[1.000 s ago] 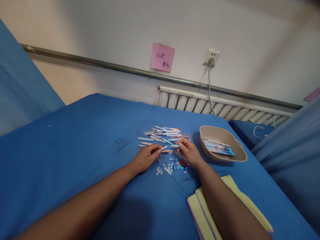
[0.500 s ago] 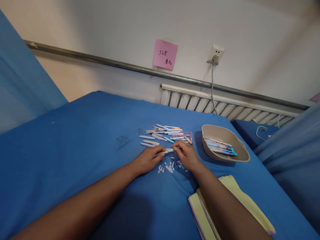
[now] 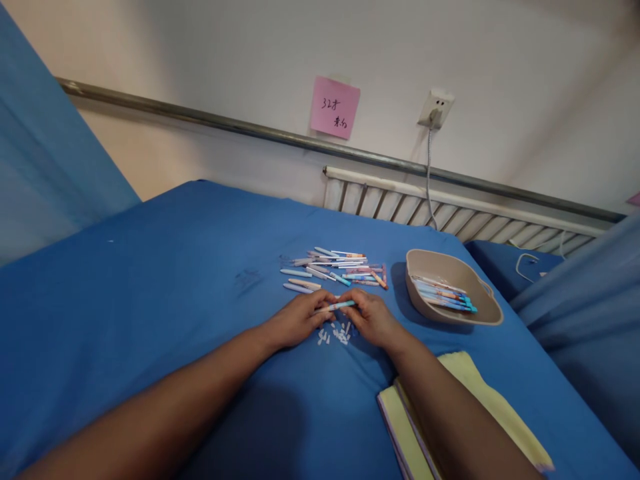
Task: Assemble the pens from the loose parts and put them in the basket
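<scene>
Near the right edge of the surface [image 3: 150, 280] lies a folded, purple-trimmed yellow cloth [image 3: 477, 383]. Past the far edge are a radiator [image 3: 369, 202], a metal rail [image 3: 225, 121], a pink handwritten note [image 3: 335, 110] and a socket [image 3: 443, 102] with a plugged-in cable [image 3: 429, 177]; blue curtains [image 3: 585, 320] hang at either side.

Pen parts [image 3: 346, 265], basin [image 3: 453, 268], blue sheet [image 3: 190, 273]

The right hand [image 3: 373, 319] partly hides the pen [image 3: 342, 306], its forearm [image 3: 447, 413] covers part of the yellow cloth [image 3: 467, 373], and the bottom edge cuts the cloth off; the white pieces [image 3: 341, 335] are too small to identify, the pen's markings too blurred to read
</scene>
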`<state>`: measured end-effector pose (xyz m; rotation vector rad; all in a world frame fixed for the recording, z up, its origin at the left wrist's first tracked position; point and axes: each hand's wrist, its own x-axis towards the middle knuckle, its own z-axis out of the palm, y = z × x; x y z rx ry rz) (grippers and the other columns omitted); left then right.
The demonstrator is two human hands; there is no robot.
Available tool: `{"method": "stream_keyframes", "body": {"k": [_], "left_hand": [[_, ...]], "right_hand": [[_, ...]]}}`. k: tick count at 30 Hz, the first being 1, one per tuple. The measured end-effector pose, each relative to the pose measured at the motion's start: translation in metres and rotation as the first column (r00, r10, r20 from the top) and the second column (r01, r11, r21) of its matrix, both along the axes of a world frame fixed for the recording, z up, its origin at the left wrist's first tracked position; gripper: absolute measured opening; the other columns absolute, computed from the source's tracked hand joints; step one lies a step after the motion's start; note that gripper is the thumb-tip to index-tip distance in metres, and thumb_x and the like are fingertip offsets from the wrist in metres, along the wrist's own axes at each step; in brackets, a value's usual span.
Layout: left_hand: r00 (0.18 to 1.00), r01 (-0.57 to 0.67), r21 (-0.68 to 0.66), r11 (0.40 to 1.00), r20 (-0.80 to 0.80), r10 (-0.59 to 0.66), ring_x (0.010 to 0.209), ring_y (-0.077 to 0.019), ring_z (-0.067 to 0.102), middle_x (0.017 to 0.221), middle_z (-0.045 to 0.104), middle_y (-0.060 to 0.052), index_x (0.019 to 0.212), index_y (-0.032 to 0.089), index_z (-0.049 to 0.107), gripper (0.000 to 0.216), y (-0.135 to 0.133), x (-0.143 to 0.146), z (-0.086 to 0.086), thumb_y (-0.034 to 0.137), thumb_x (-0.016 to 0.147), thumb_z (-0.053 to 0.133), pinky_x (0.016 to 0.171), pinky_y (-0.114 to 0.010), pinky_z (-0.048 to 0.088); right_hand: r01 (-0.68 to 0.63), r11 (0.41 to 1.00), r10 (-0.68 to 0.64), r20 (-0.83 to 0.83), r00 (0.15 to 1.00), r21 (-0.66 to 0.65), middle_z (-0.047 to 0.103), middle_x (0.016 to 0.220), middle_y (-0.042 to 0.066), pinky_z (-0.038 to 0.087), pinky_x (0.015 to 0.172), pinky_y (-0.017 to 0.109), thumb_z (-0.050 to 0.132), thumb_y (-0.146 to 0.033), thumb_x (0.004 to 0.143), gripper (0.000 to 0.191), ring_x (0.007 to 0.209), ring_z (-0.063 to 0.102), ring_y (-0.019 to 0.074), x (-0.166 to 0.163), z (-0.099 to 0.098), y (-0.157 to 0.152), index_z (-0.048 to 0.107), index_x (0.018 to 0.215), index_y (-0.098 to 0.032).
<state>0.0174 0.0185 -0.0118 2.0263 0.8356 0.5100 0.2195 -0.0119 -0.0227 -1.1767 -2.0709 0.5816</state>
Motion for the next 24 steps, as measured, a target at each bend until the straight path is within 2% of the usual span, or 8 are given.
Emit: {"method": "stream_keyframes", "body": {"k": [3,8,10,13,16,19,21,24], "left_hand": [[1.000,0.008,0.024,1.000,-0.023,-0.008,0.078,-0.0181,0.061,0.085,0.066,-0.002,0.112,0.020,0.052,0.030,-0.0014,-0.0005,0.0022,0.034,0.087,0.046,0.073,-0.029,0.045],[0.994,0.006,0.138,0.990,-0.113,0.009,0.095,-0.0218,0.060,0.103,0.065,-0.006,0.111,0.021,0.054,0.029,-0.0028,-0.0005,0.0047,0.034,0.086,0.048,0.081,-0.031,0.044],[0.991,0.005,0.147,0.989,-0.131,0.014,0.095,-0.0222,0.060,0.103,0.065,-0.006,0.113,0.021,0.052,0.030,-0.0022,-0.0005,0.0048,0.035,0.087,0.047,0.082,-0.031,0.044],[0.996,-0.003,0.108,0.994,-0.089,0.013,0.093,-0.0217,0.061,0.100,0.067,-0.006,0.118,0.020,0.047,0.033,-0.0016,-0.0004,0.0054,0.034,0.088,0.045,0.081,-0.031,0.045],[0.999,0.006,0.078,0.997,-0.032,-0.003,0.095,-0.0215,0.061,0.100,0.067,-0.006,0.120,0.020,0.044,0.035,-0.0030,0.0002,0.0057,0.033,0.088,0.046,0.083,-0.032,0.045],[0.999,0.013,0.090,0.996,-0.049,-0.008,0.093,-0.0217,0.062,0.097,0.067,-0.006,0.121,0.021,0.045,0.036,-0.0053,0.0010,0.0051,0.032,0.087,0.047,0.083,-0.033,0.045],[0.998,0.010,0.110,0.994,-0.064,-0.003,0.093,-0.0219,0.062,0.098,0.067,-0.006,0.122,0.021,0.045,0.037,-0.0056,0.0011,0.0047,0.032,0.087,0.047,0.082,-0.033,0.045],[0.998,0.006,0.114,0.993,-0.060,0.000,0.092,-0.0215,0.062,0.098,0.068,-0.005,0.125,0.021,0.042,0.039,-0.0040,0.0007,0.0047,0.032,0.087,0.046,0.082,-0.032,0.045]], "right_hand": [[0.000,1.000,0.000,0.037,0.999,-0.008,0.065,0.087,0.004,0.042,0.070,0.027,0.051,-0.023,0.087,0.013,0.078,0.058,0.0168,0.0002,-0.0002,0.0001,0.059,0.097,-0.021],[0.056,0.998,-0.048,0.175,0.983,-0.042,0.061,0.069,0.002,0.037,0.061,0.025,0.045,-0.032,0.091,0.021,0.064,0.055,0.0154,-0.0022,0.0031,-0.0027,0.060,0.081,-0.021],[0.060,0.996,-0.054,0.098,0.994,-0.065,0.062,0.076,0.002,0.038,0.061,0.025,0.048,-0.033,0.090,0.015,0.064,0.056,0.0149,-0.0046,0.0047,-0.0047,0.058,0.091,-0.021],[0.026,0.999,-0.027,-0.031,0.999,-0.046,0.062,0.090,0.003,0.041,0.065,0.026,0.055,-0.029,0.084,0.020,0.069,0.056,0.0145,-0.0077,0.0066,-0.0066,0.053,0.103,-0.021],[0.004,1.000,-0.004,-0.007,1.000,0.014,0.061,0.085,0.003,0.041,0.069,0.027,0.052,-0.025,0.086,0.008,0.074,0.056,0.0158,-0.0079,0.0071,-0.0057,0.057,0.090,-0.021],[0.004,1.000,-0.004,0.084,0.996,-0.004,0.059,0.071,0.002,0.040,0.066,0.027,0.047,-0.030,0.089,0.019,0.069,0.055,0.0163,-0.0061,0.0055,-0.0042,0.058,0.076,-0.021],[0.026,0.999,-0.023,0.080,0.997,-0.031,0.060,0.072,0.002,0.040,0.065,0.027,0.048,-0.033,0.089,0.019,0.068,0.055,0.0162,-0.0059,0.0043,-0.0043,0.059,0.079,-0.021],[0.046,0.997,-0.048,-0.044,0.998,-0.058,0.061,0.086,0.002,0.041,0.066,0.026,0.056,-0.032,0.084,0.016,0.072,0.056,0.0154,-0.0076,0.0042,-0.0052,0.055,0.097,-0.022]]}}
